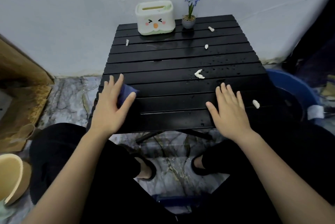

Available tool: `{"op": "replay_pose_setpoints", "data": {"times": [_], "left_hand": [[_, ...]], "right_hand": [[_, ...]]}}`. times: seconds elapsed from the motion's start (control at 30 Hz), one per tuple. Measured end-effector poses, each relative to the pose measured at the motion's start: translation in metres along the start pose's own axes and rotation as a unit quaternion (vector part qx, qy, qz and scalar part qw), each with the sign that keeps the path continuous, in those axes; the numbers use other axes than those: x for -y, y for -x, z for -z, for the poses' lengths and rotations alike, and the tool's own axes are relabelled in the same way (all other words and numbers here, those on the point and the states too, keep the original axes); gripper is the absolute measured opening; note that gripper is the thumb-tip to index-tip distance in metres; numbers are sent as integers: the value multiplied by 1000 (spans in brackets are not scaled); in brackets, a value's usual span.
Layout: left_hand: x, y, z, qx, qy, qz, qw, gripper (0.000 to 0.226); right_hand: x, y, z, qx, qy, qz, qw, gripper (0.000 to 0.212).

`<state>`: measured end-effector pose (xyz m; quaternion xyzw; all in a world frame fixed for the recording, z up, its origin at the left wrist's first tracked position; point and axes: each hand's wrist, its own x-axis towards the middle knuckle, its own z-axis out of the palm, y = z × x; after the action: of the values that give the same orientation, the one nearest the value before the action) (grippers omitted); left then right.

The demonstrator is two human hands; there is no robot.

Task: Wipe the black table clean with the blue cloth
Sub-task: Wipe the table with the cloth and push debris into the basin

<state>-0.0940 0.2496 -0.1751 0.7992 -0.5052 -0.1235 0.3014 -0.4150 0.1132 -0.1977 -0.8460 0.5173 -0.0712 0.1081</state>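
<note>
The black slatted table stands before me, wet with droplets on its right half. Several white crumpled scraps lie on it, one near the middle and one by the right edge. The blue cloth sits at the table's near left edge, mostly hidden under my left hand, whose thumb and fingers are spread around it. My right hand lies flat with straight fingers on the table's near right part, holding nothing.
A white tissue box with a cartoon face and a small potted blue flower stand at the table's far edge against the wall. A blue basin sits right of the table, cardboard lies left, and a beige bin is at lower left.
</note>
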Motion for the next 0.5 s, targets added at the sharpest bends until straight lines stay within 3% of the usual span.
{"op": "replay_pose_setpoints", "data": {"times": [0.07,0.13,0.37,0.5], "left_hand": [[6,-2,-14,46,-175,-34,983,69],[3,-7,-28,58,-241,-42,968,67],[-45,-50,-77,40,-248,-24,968,59],[-90,-80,-114,47,-238,-70,968,57]], "right_hand": [[1,0,-2,-6,13,-2,1000,73],[1,0,-4,-11,26,-3,1000,73],[0,-4,-5,-12,32,0,999,74],[0,-3,-5,-15,34,2,999,73]]}}
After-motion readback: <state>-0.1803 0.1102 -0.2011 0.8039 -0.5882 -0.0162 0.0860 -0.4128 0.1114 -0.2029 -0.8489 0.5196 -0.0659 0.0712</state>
